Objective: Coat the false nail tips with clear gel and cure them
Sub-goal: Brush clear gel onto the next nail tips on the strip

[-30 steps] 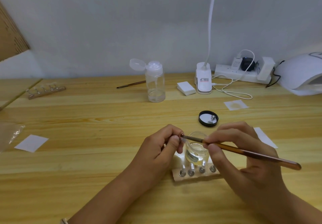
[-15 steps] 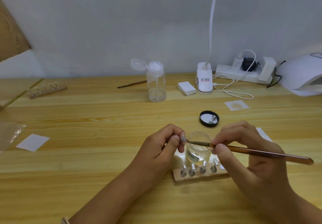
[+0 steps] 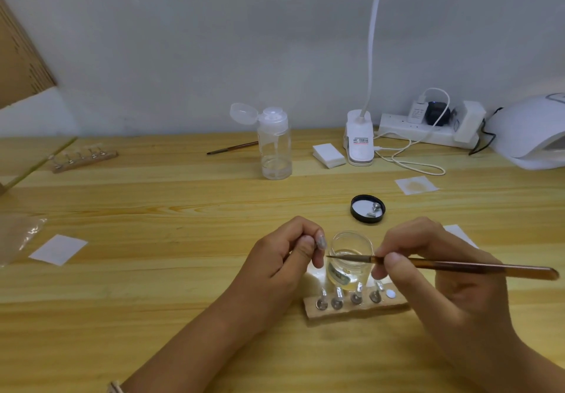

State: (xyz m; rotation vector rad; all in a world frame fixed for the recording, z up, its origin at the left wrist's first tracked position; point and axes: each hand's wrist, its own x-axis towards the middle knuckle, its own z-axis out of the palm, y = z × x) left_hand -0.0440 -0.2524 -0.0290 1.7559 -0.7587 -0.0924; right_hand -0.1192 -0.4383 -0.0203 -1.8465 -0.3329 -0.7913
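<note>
My left hand [image 3: 282,259] pinches a small stand carrying a false nail tip [image 3: 321,242] between thumb and fingers. My right hand [image 3: 428,270] grips a brown gel brush [image 3: 458,267]; its pointed bristles lie over the open glass jar of clear gel [image 3: 351,259], a little right of the nail tip and apart from it. In front of the jar a wooden holder [image 3: 354,310] carries several nail tips on metal stands. The white curing lamp [image 3: 532,135] sits at the far right edge.
The jar's black lid [image 3: 367,208] lies behind the jar. Further back stand a clear pump bottle [image 3: 275,145], a second brush [image 3: 232,148], white pads [image 3: 328,154], a desk-lamp base [image 3: 360,138] and a power strip [image 3: 428,126]. A second wooden holder [image 3: 82,158] sits far left.
The brush tip has drawn back rightwards off the nail tip and dropped lower over the jar. My left hand has kept its place with the nail tip.
</note>
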